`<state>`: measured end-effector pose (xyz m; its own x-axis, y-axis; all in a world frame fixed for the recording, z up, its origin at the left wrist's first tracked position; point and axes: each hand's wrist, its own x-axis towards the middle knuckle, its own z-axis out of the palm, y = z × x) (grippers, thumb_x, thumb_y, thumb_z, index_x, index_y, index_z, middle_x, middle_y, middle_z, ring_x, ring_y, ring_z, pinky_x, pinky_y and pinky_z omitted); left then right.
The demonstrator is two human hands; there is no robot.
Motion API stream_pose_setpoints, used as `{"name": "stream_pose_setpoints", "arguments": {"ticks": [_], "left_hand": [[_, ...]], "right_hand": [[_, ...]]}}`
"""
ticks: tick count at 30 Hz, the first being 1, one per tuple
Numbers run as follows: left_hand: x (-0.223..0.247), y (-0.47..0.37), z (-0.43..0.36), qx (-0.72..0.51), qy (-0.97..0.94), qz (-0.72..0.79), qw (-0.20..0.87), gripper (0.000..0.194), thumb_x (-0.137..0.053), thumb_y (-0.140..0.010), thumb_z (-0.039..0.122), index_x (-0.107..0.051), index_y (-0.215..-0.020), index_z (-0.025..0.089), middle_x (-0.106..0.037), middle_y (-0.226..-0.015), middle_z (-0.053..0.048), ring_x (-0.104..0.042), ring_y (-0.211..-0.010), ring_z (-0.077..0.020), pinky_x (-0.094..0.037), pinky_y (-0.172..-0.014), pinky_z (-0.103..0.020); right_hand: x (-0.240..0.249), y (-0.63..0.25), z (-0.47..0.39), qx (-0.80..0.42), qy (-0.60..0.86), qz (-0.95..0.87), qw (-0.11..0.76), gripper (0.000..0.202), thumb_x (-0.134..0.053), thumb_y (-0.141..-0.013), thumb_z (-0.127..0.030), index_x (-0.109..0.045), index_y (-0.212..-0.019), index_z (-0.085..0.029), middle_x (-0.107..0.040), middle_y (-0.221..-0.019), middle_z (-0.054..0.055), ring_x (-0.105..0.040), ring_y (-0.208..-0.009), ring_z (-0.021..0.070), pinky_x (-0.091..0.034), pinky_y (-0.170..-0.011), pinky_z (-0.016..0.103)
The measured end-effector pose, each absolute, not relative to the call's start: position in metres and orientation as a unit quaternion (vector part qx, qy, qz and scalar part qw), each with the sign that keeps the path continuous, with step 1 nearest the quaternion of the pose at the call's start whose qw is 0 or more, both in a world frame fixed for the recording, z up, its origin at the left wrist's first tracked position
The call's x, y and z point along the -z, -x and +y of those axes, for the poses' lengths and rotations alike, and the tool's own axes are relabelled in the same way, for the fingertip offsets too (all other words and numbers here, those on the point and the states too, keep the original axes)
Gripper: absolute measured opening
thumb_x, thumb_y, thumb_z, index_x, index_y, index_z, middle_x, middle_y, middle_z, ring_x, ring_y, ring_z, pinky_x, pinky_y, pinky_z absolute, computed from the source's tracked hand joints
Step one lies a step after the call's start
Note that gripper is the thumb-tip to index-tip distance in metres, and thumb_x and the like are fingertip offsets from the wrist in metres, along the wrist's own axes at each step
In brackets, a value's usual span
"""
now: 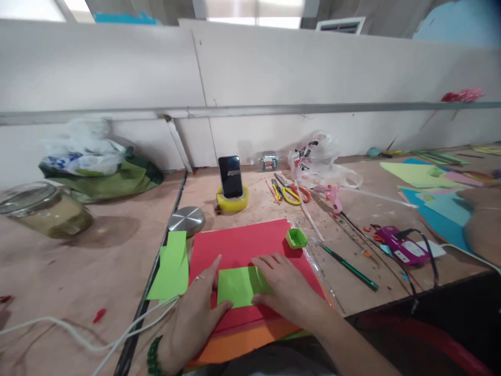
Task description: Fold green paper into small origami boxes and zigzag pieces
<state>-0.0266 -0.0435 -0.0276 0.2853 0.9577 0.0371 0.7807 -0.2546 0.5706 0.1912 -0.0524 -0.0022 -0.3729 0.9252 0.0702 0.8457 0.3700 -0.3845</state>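
Observation:
A light green sheet of paper [237, 287] with crease lines lies on a red sheet [238, 241] in front of me. At its left edge is my left hand [195, 310], thumb and index finger apart, the thumb tip touching the lower left corner. My right hand [284, 284] rests with spread fingers over the right part of the green sheet, covering that end. A small green folded paper box [296, 238] sits at the red sheet's upper right corner. More green paper pieces [172, 266] lie to the left of the red sheet.
A phone [230, 176] stands in a yellow roll [233, 199]. Behind to the right are scissors [291, 196], a pink glue gun [332, 197] and a purple power strip [403, 245]. A green cutter pen [348, 265] lies nearer. White cables [78, 334] cross the left side. Another person's arm [485, 224] is far right.

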Motion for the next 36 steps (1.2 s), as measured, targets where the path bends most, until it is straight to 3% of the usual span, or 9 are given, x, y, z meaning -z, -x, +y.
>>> {"name": "stream_pose_setpoints", "arguments": {"ticks": [3,5,11,16,22,26,30,33,36], "left_hand": [[0.024,0.022,-0.053,-0.228,-0.787,0.541,0.189,0.070,-0.054,-0.073,0.013,-0.035,-0.140,0.017,-0.062,-0.069,0.004,-0.060,-0.060,-0.0165,-0.050,-0.058,-0.027],[0.015,0.020,-0.062,-0.279,-0.829,0.475,0.100,0.056,-0.051,-0.075,0.011,-0.048,-0.130,0.020,-0.063,-0.070,0.002,-0.060,-0.063,-0.0169,-0.047,-0.060,-0.027],[-0.016,0.018,-0.082,-0.320,-0.860,0.384,-0.105,0.028,-0.049,-0.077,0.010,-0.065,-0.091,0.027,-0.067,-0.074,0.001,-0.055,-0.070,-0.0193,-0.035,-0.068,-0.034],[-0.009,0.024,-0.088,-0.307,-0.854,0.394,-0.146,0.027,-0.048,-0.076,0.010,-0.066,-0.086,0.029,-0.071,-0.079,0.001,-0.055,-0.078,-0.0193,-0.035,-0.076,-0.035],[0.000,0.031,-0.090,-0.198,-0.862,0.438,-0.161,0.051,-0.047,-0.071,0.006,-0.064,-0.110,0.034,-0.071,-0.114,0.002,-0.057,-0.096,-0.0253,-0.032,-0.086,-0.042],[0.006,0.039,-0.086,-0.183,-0.852,0.478,-0.112,0.051,-0.047,-0.076,0.002,-0.063,-0.114,0.033,-0.067,-0.123,0.000,-0.060,-0.091,-0.0256,-0.034,-0.082,-0.042],[0.012,0.046,-0.079,-0.196,-0.902,0.372,-0.097,0.041,-0.048,-0.081,0.004,-0.065,-0.108,0.031,-0.066,-0.124,0.000,-0.059,-0.107,-0.0239,-0.026,-0.102,-0.043],[0.020,0.046,-0.074,-0.136,-0.938,0.315,-0.052,0.062,-0.047,-0.073,-0.002,-0.057,-0.123,0.035,-0.060,-0.133,0.003,-0.049,-0.126,-0.0213,-0.015,-0.112,-0.042],[0.029,0.040,-0.074,-0.134,-0.932,0.337,0.012,0.061,-0.045,-0.071,-0.002,-0.061,-0.117,0.035,-0.066,-0.123,0.004,-0.051,-0.125,-0.0213,-0.017,-0.114,-0.045]], "right_hand": [[0.007,-0.191,-0.055,-0.102,0.511,-0.833,0.183,0.056,-0.072,-0.072,-0.017,-0.053,-0.125,-0.013,-0.063,-0.117,0.014,-0.056,-0.105,0.0294,-0.048,-0.089,0.045],[0.004,-0.193,-0.059,-0.051,0.472,-0.847,0.240,0.053,-0.064,-0.075,-0.009,-0.051,-0.126,-0.012,-0.060,-0.121,0.016,-0.054,-0.110,0.0291,-0.046,-0.092,0.047],[-0.014,-0.192,-0.072,0.057,0.353,-0.836,0.416,0.020,-0.048,-0.089,-0.006,-0.062,-0.082,-0.019,-0.069,-0.095,0.005,-0.057,-0.094,0.0181,-0.047,-0.088,0.035],[-0.014,-0.191,-0.075,0.081,0.357,-0.851,0.377,0.021,-0.046,-0.093,-0.013,-0.065,-0.087,-0.018,-0.068,-0.110,0.008,-0.055,-0.104,0.0208,-0.049,-0.087,0.035],[-0.002,-0.199,-0.077,0.041,0.350,-0.850,0.392,0.025,-0.043,-0.095,-0.012,-0.066,-0.087,-0.016,-0.071,-0.083,0.008,-0.057,-0.075,0.0171,-0.050,-0.069,0.030],[0.009,-0.207,-0.083,-0.006,0.345,-0.864,0.367,0.022,-0.045,-0.094,-0.013,-0.066,-0.089,-0.018,-0.072,-0.093,0.007,-0.062,-0.087,0.0173,-0.050,-0.080,0.033],[0.021,-0.217,-0.091,-0.056,0.389,-0.865,0.312,0.019,-0.046,-0.090,-0.011,-0.063,-0.090,-0.020,-0.073,-0.100,0.006,-0.064,-0.100,0.0193,-0.042,-0.098,0.043],[0.025,-0.225,-0.096,-0.102,0.403,-0.862,0.289,0.020,-0.045,-0.085,-0.008,-0.060,-0.092,-0.019,-0.072,-0.107,0.009,-0.063,-0.107,0.0204,-0.044,-0.097,0.042],[0.027,-0.231,-0.099,-0.144,0.404,-0.858,0.283,0.026,-0.042,-0.082,-0.007,-0.060,-0.097,-0.018,-0.070,-0.112,0.012,-0.061,-0.110,0.0203,-0.049,-0.093,0.038]]}}
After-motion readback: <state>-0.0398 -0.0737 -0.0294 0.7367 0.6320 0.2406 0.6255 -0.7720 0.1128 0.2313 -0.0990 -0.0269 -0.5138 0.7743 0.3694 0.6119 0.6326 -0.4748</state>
